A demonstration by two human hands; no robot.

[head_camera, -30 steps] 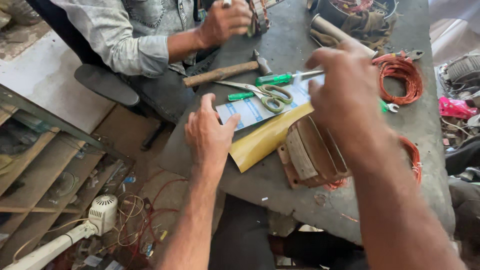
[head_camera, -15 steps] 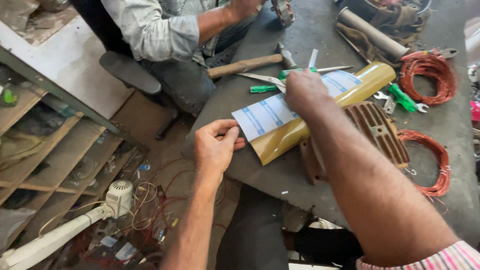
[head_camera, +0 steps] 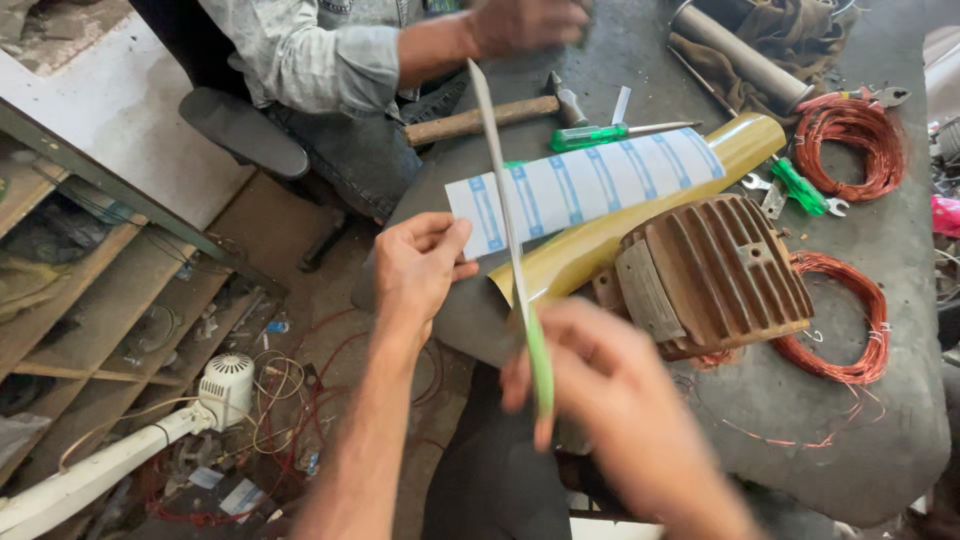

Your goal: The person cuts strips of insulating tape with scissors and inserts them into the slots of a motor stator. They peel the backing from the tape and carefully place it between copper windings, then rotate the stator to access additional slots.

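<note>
A grey worktable [head_camera: 880, 440] fills the right side of the head view, its surface stained and scuffed. Sitting on it, a rusty ribbed motor housing [head_camera: 715, 275], brown fins up, with one coil of copper wire [head_camera: 850, 320] just beside it on the right and a second copper coil [head_camera: 850, 145] farther back. Across the middle lies a rolled yellow sheet [head_camera: 600, 240], running from near the table edge up toward the back, and over it a white sheet with blue stripes [head_camera: 590, 185].

The left hand [head_camera: 420, 265] is pinching the near corner of that white sheet, thumb on top, fingers curled under, right at the table's edge. The right hand [head_camera: 610, 400], blurred, is closed around the green handles of a pair of scissors [head_camera: 510, 250]; the long blades point up and away, seen edge-on and crossing the striped sheet in this view. Whether the blades bite the paper, I cannot tell.

At the back, a wooden-handled hammer [head_camera: 480, 118], a green-handled screwdriver [head_camera: 600, 135], a grey pipe [head_camera: 740, 55] and a small spanner [head_camera: 765, 190].

Across the table, another person's hand [head_camera: 525, 22] rests near the hammer, sleeve grey. Down on the floor, left, a white fan [head_camera: 225, 385] among tangled wire.
</note>
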